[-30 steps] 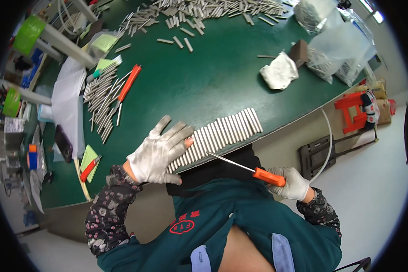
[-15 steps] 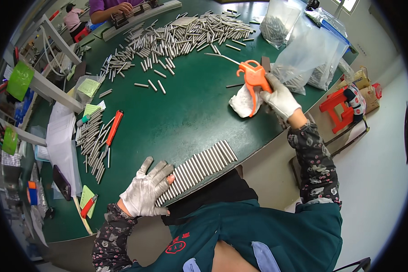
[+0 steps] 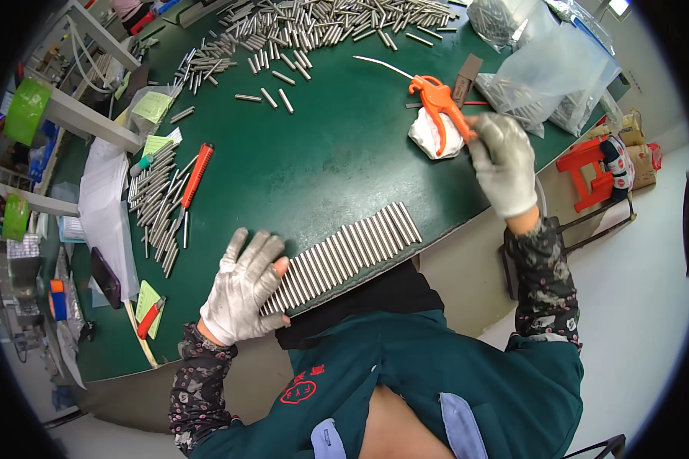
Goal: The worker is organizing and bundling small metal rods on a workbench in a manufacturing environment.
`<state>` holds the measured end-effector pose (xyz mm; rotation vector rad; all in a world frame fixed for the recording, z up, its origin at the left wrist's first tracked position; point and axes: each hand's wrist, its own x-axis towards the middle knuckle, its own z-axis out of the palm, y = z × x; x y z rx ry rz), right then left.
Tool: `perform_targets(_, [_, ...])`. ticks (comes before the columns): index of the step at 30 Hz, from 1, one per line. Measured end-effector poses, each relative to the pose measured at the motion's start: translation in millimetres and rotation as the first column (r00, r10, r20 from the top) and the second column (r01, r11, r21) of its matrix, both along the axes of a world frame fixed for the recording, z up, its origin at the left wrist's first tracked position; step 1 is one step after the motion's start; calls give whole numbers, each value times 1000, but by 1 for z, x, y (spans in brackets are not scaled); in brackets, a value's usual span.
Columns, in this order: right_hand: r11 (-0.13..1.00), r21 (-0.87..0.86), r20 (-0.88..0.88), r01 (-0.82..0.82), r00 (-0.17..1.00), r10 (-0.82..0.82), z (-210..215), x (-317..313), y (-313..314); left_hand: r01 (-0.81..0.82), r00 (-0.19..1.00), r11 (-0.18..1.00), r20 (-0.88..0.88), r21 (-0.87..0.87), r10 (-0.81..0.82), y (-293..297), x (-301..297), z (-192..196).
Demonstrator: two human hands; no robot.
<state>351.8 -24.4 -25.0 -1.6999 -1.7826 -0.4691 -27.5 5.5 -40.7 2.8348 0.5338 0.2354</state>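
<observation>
My left hand [image 3: 245,287], in a whitish work glove, lies with fingers spread at the left end of a row of metal pins [image 3: 344,256]. Its thumb touches the nearest pins, which lie side by side along the table's front edge. My right hand [image 3: 505,164], also gloved, is at the rear end of an orange air blow gun [image 3: 440,103], fingers loosely bent and not wrapped around its handle. The gun lies partly over a crumpled white cloth [image 3: 429,138], its thin metal nozzle pointing to the far left.
A large heap of loose pins [image 3: 314,30] covers the back of the green table [image 3: 344,130]. At left lie more pins [image 3: 157,199], a red-handled tool [image 3: 197,176], papers [image 3: 103,206] and a phone [image 3: 105,277]. Plastic bags of pins [image 3: 513,99] stand at far right, near an orange stool [image 3: 586,174].
My right hand has drawn back from the air blow gun toward me, and the gun now lies lower against the cloth. The whole view has shifted slightly. My left hand stays on the row.
</observation>
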Motion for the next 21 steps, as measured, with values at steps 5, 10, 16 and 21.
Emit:
perform_targets(5, [869,-132,-353,-476,842,407,-9,-49,-29,-528,821,843,321,107,473,-34,-21,-6])
perform_targets(10, [791,-184,-534,-583,735,418,-23,-63,-15,-635,754,773,216,0,620,-55,-39,-3])
perform_targets(16, [717,-244,-633,-653,668,392,-29,-79,-10,-683,730,726,-109,-79,675,-54,-11,13])
perform_targets(21, [708,-272,-523,-651,718,460,-31,-98,-9,-751,652,659,-185,-30,735,-52,10,11])
